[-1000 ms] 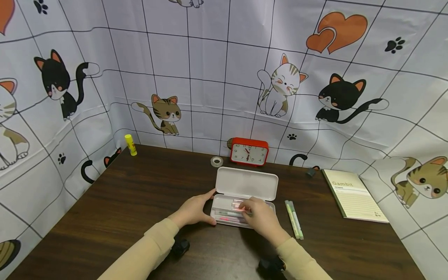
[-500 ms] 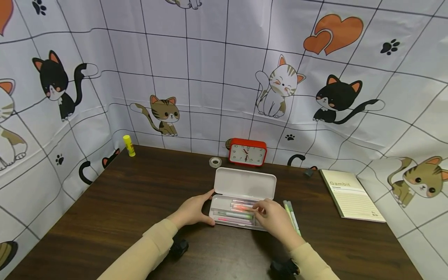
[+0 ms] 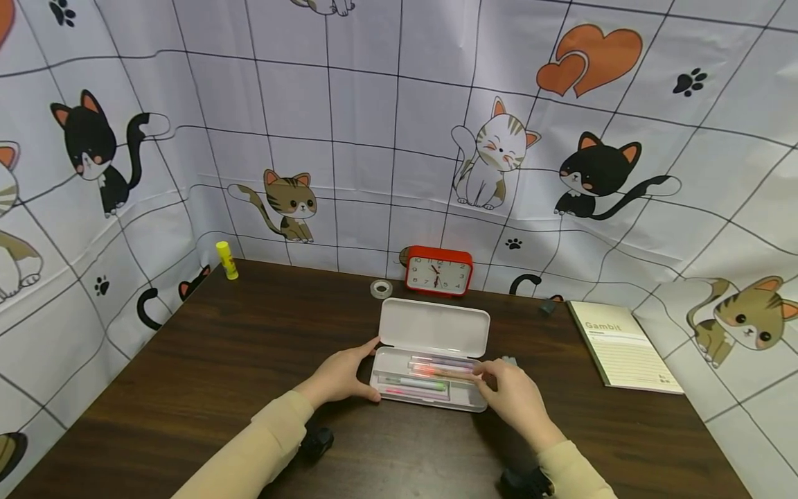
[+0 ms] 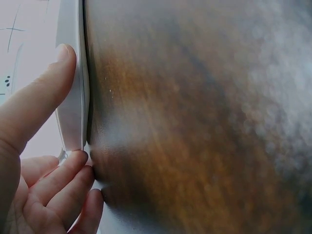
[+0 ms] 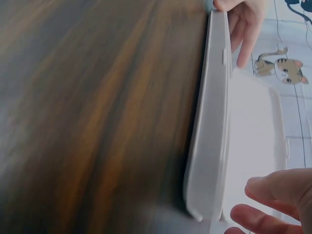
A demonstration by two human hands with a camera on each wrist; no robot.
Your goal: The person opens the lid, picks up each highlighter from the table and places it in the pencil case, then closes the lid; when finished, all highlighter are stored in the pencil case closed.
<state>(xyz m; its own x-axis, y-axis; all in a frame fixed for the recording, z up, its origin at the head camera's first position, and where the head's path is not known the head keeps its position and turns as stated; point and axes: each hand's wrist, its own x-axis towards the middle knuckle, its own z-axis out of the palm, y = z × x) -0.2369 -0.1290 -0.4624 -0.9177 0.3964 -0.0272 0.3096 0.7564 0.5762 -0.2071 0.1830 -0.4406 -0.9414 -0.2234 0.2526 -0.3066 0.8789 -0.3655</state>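
Observation:
A white pencil case lies open in the middle of the dark wooden table, its lid laid back. Several coloured pens lie in its tray. My left hand holds the case's left end between thumb and fingers; in the left wrist view the thumb lies along the case's edge. My right hand is at the case's right end, its fingertips by the pen ends and nothing in it. In the right wrist view its fingers hover loosely beside the case.
A red alarm clock and a tape roll stand behind the case. A yellow glue stick stands at the far left corner. A notebook lies at the right, a small dark object beside it. Cat-print sheets wall the table.
My right hand has drawn back from the middle of the tray to the case's right end, now covering the pens that lie on the table. The left hand has stayed put.

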